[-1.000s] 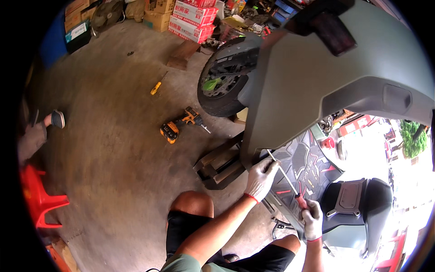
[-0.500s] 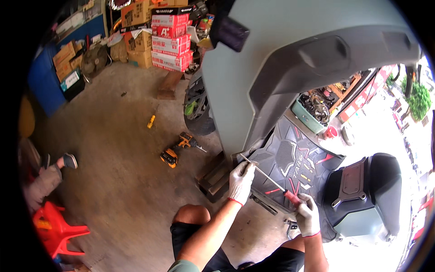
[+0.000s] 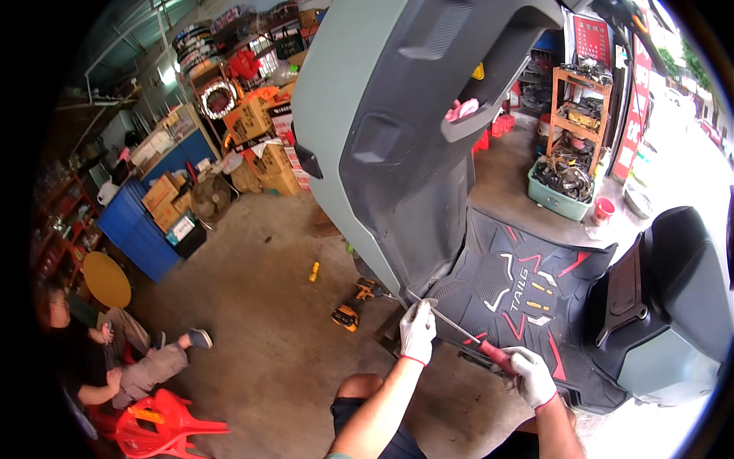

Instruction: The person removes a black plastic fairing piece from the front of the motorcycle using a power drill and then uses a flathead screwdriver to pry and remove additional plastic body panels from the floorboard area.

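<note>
A long screwdriver (image 3: 494, 354) with a red handle and thin metal shaft lies slantwise over the scooter's footboard edge. My right hand (image 3: 531, 376), in a white glove, is closed around the handle. My left hand (image 3: 417, 330), also gloved, pinches the shaft near its tip, at the lower corner of the grey-green scooter front panel (image 3: 324, 145). Where exactly the tip sits is too small to tell. A black patterned foot mat (image 3: 482, 275) lies beside both hands.
On the floor to the left are an orange-black cordless drill (image 3: 348, 315) and a yellow-handled tool (image 3: 314, 271). A person (image 3: 99, 359) sits at far left by a red plastic stool (image 3: 164, 421). The scooter seat (image 3: 673, 283) is at right; a green bin of parts (image 3: 562, 200) stands behind.
My view has swung, so the scooter's inner panel and the seated person now show more fully. Both hands keep hold of the screwdriver in nearly the same place.
</note>
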Available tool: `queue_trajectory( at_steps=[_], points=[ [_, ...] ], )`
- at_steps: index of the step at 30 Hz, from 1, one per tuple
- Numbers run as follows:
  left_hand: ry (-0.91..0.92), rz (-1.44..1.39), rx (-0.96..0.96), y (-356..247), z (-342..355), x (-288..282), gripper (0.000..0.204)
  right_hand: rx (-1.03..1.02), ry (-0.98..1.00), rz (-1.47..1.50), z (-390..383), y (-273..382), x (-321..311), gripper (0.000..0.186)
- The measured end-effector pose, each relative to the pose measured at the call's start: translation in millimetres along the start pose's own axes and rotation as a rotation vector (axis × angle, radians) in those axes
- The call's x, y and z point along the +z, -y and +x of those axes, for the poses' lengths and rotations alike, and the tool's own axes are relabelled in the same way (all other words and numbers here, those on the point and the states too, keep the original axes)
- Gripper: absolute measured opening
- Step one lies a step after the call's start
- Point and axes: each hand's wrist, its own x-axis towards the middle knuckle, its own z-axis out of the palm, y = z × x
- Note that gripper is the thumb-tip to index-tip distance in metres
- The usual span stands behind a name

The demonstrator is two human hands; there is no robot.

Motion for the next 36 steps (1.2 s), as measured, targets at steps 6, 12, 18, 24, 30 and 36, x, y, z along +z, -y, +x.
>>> queue_trajectory(
  at_steps=[6, 12, 18, 24, 30, 36],
  points=[
    [0.015, 0.032, 0.046, 6.7, 2.9, -2.7, 0.023, -0.234, 0.013, 0.266, 2.3, -8.2, 1.8, 0.034],
    [0.003, 0.028, 0.066, 10.8, 5.5, -4.2, 0.025, -0.912, -0.159, -0.803, -4.5, -1.1, 0.8, 0.029],
    [-0.009, 0.0, 0.059, 11.2, 5.0, -3.8, 0.024, -0.084, 0.056, 0.375, -10.2, 2.4, 1.5, 0.034],
    [-0.024, 0.036, 0.073, 13.1, 5.9, -4.5, 0.025, -0.649, -0.098, -0.246, -7.0, -9.7, 4.1, 0.037],
    [-0.009, 0.044, 0.071, 11.7, 5.4, -4.6, 0.025, -0.094, 0.026, 0.075, -7.0, -11.6, -3.7, 0.027],
    [0.014, 0.116, 0.058, 4.8, 0.7, -0.3, 0.025, -0.601, -0.116, -0.067, -1.8, -21.3, 6.4, 0.031]
  ],
)
